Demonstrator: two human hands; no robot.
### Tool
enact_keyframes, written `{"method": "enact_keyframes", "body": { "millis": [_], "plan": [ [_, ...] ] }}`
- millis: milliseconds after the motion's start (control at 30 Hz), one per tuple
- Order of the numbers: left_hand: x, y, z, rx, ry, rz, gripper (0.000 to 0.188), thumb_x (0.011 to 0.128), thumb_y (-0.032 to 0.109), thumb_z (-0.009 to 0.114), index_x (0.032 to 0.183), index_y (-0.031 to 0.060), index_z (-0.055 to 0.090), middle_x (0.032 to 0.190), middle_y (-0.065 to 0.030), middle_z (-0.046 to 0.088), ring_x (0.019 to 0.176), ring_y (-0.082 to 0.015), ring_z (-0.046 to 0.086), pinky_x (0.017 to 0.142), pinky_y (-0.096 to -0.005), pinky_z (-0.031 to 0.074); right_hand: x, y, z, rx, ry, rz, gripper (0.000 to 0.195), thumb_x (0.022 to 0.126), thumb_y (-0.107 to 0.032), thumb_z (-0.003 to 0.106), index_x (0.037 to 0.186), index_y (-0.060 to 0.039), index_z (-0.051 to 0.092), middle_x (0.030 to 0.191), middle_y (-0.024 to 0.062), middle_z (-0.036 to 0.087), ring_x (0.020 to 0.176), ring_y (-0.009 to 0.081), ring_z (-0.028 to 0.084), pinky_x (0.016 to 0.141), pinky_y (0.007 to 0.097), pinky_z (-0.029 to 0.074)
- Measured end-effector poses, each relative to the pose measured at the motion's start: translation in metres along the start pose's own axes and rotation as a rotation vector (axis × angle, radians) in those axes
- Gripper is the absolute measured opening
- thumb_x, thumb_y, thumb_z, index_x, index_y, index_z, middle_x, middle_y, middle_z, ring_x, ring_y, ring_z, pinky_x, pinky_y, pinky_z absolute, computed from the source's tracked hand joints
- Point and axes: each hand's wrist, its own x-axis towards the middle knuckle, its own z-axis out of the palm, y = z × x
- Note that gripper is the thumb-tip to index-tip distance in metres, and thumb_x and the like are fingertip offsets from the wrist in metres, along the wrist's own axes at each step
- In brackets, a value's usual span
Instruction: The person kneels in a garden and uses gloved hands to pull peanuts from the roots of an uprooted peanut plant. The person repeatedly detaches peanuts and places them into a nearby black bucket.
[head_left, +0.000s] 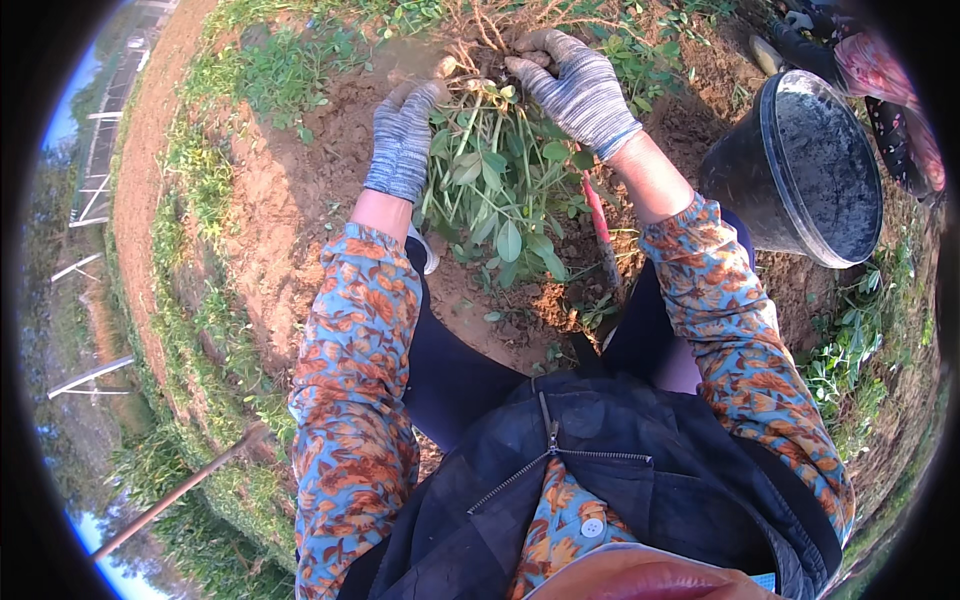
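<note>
An uprooted peanut plant (495, 172) is upside down before me, its leaves low and its brown roots (487, 26) uppermost. My right hand (581, 94), in a grey striped knit glove with soiled fingertips, grips the plant at the root end. On the other side, my gloved left hand (409, 124) is at the edge of the roots, beside a pale peanut pod (445, 67). Motion blurs its fingers, so whether they pinch a pod is unclear. Under my right forearm a tool with a pinkish-red handle (596, 214) rests against the soil, partly behind leaves.
A black plastic bucket (739, 161) stands tilted in view at the right, its inside dirt-streaked. Beyond it another person's patterned clothing (877, 67) shows. Green plants (292, 75) grow at the upper left. A wooden pole (180, 491) slants at the lower left.
</note>
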Motion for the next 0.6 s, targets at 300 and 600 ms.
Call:
{"method": "enact_keyframes", "body": {
  "millis": [300, 600],
  "plan": [
    [0.004, -0.006, -0.003, 0.207, 0.028, 0.085, 0.011, 0.084, 0.015, 0.066, 0.081, 0.0039, 0.065, 0.073, 0.0024, 0.058, 0.068, -0.0079, 0.047, 0.065, -0.0245, 0.041, 0.003, -0.014, -0.019, 0.219, -0.168, 0.331, 0.038, 0.084, -0.039, 0.068, 0.098, -0.0033, 0.067, 0.068, 0.0045, 0.061, 0.06, 0.0143, 0.058, 0.058, 0.029, 0.048],
    [0.013, -0.002, -0.017, 0.532, -0.024, 0.199, 0.015, 0.085, 0.014, 0.067, 0.079, 0.0008, 0.062, 0.069, -0.0012, 0.057, 0.065, -0.0093, 0.049, 0.061, -0.0289, 0.045, 0.008, -0.009, -0.052, 0.599, -0.364, 0.444, 0.038, 0.087, -0.043, 0.064, 0.086, -0.0052, 0.062, 0.062, -0.0022, 0.055, 0.047, 0.0045, 0.052, 0.042, 0.0207, 0.044]
  ]
}}
